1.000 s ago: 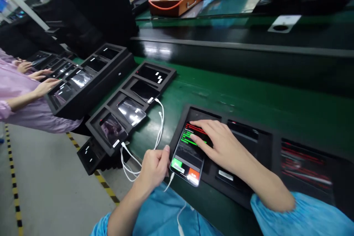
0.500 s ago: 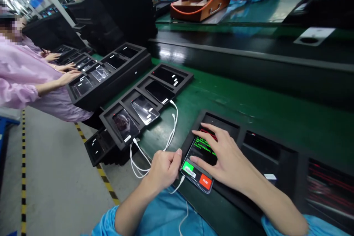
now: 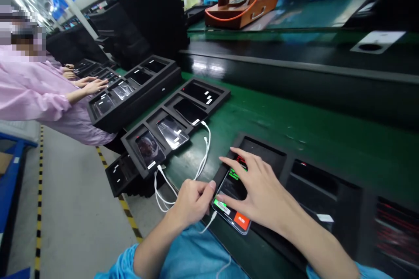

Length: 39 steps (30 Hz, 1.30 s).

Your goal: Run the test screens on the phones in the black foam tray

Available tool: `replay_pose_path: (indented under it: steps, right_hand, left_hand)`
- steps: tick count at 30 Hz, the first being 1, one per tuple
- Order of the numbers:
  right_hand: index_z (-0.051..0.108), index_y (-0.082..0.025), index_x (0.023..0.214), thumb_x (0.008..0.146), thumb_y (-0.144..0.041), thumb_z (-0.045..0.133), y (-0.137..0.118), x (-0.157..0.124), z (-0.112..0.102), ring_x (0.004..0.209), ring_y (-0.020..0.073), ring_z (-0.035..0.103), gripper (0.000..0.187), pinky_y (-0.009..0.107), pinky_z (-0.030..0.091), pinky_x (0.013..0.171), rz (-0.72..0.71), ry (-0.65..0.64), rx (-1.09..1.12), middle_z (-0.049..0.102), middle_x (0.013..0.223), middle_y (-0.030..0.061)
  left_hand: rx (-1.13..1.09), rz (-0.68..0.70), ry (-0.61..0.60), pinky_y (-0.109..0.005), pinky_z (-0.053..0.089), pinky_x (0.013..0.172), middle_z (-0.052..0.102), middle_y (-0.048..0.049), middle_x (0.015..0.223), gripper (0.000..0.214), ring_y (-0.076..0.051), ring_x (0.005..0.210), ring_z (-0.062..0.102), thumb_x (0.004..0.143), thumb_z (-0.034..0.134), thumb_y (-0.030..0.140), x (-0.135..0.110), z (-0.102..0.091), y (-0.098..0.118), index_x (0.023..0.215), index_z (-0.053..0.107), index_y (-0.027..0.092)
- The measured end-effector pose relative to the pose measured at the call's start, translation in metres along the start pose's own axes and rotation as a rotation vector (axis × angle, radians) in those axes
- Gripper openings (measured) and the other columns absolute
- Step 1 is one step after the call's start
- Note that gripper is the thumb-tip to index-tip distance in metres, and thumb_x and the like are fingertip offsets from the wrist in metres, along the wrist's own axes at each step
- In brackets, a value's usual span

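Note:
A lit phone (image 3: pixel 233 200) with green and red on-screen buttons lies tilted in the left slot of a black foam tray (image 3: pixel 291 183). My right hand (image 3: pixel 257 194) lies over its screen with fingers spread, holding the phone's edges. My left hand (image 3: pixel 191 200) is closed in a pinch on a white cable (image 3: pixel 209 222) at the phone's lower left corner.
A second black tray (image 3: pixel 170 126) with several phones and white cables (image 3: pixel 201 161) lies to the left on the green bench. A person in pink works at further trays (image 3: pixel 131 91) at far left. Beyond, a raised black conveyor edge (image 3: pixel 294 74) and a wooden fixture (image 3: pixel 242 4). Floor with yellow-black tape on the left.
My right hand has slid down the phone toward its lower end. The left hand stays pinched on the cable at the phone's corner. The view has shifted slightly.

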State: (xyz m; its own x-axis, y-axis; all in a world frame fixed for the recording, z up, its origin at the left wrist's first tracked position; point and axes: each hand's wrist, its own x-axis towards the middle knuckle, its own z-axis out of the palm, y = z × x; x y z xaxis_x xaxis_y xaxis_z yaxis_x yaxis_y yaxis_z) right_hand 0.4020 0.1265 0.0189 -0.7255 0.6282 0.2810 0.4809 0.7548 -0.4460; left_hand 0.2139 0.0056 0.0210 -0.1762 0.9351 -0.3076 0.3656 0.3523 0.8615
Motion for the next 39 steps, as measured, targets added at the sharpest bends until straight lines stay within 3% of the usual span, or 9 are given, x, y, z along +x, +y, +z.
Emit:
replay_pose_path:
  steps: [9, 23, 28, 31, 35, 39]
  right_hand:
    - [0.048, -0.034, 0.164, 0.094, -0.073, 0.069, 0.024, -0.003, 0.014, 0.139, 0.0413, 0.058, 0.082, 0.064, 0.056, 0.106, -0.095, 0.011, -0.046, 0.05, 0.162, 0.0176]
    - [0.042, -0.036, 0.167, 0.092, -0.075, 0.071, 0.022, -0.004, 0.015, 0.14, 0.045, 0.057, 0.089, 0.067, 0.055, 0.106, -0.088, -0.007, -0.046, 0.051, 0.163, 0.0185]
    - [0.051, -0.033, 0.16, 0.101, -0.075, 0.058, 0.021, -0.002, 0.009, 0.142, 0.0418, 0.057, 0.073, 0.06, 0.059, 0.103, 0.014, 0.077, 0.049, 0.053, 0.16, 0.016]
    - [0.056, -0.03, 0.154, 0.108, -0.07, 0.049, 0.026, -0.003, 0.003, 0.141, 0.038, 0.06, 0.062, 0.056, 0.059, 0.107, 0.113, 0.127, 0.123, 0.06, 0.152, 0.0153]
    - [0.06, -0.028, 0.146, 0.113, -0.064, 0.041, 0.032, -0.003, -0.007, 0.136, 0.0328, 0.065, 0.052, 0.051, 0.058, 0.111, 0.243, 0.103, 0.217, 0.067, 0.144, 0.013]
    - [0.062, -0.026, 0.145, 0.114, -0.062, 0.039, 0.027, -0.001, -0.016, 0.134, 0.0343, 0.065, 0.052, 0.056, 0.056, 0.114, 0.244, 0.095, 0.215, 0.069, 0.139, 0.0141]
  left_hand:
    - [0.051, 0.0, -0.018, -0.027, 0.032, 0.049, 0.057, -0.0029, 0.048, 0.066, -0.013, 0.044, 0.047, 0.102, 0.041, 0.069, 0.0, -0.003, 0.011, 0.055, 0.048, 0.024]
    - [0.058, -0.01, -0.014, -0.029, 0.037, 0.055, 0.058, -0.0019, 0.05, 0.064, -0.015, 0.048, 0.051, 0.104, 0.042, 0.066, -0.001, -0.004, 0.016, 0.056, 0.051, 0.024]
    - [-0.074, -0.04, -0.05, -0.028, 0.044, 0.058, 0.062, -0.0024, 0.057, 0.067, -0.016, 0.052, 0.057, 0.107, 0.038, 0.07, -0.004, -0.007, 0.009, 0.065, 0.059, 0.022]
    - [-0.185, -0.096, -0.135, -0.029, 0.049, 0.065, 0.067, -0.0032, 0.065, 0.069, -0.016, 0.06, 0.06, 0.104, 0.043, 0.077, -0.014, -0.013, 0.011, 0.075, 0.066, 0.019]
    - [-0.354, -0.197, -0.333, -0.03, 0.052, 0.074, 0.072, -0.0058, 0.079, 0.068, -0.017, 0.072, 0.065, 0.089, 0.066, 0.085, -0.029, -0.016, 0.018, 0.08, 0.065, 0.018]
    - [-0.513, -0.283, -0.407, -0.025, 0.04, 0.057, 0.059, 0.0025, 0.07, 0.07, -0.009, 0.055, 0.048, 0.082, 0.074, 0.085, -0.039, -0.006, 0.018, 0.093, 0.066, 0.017]
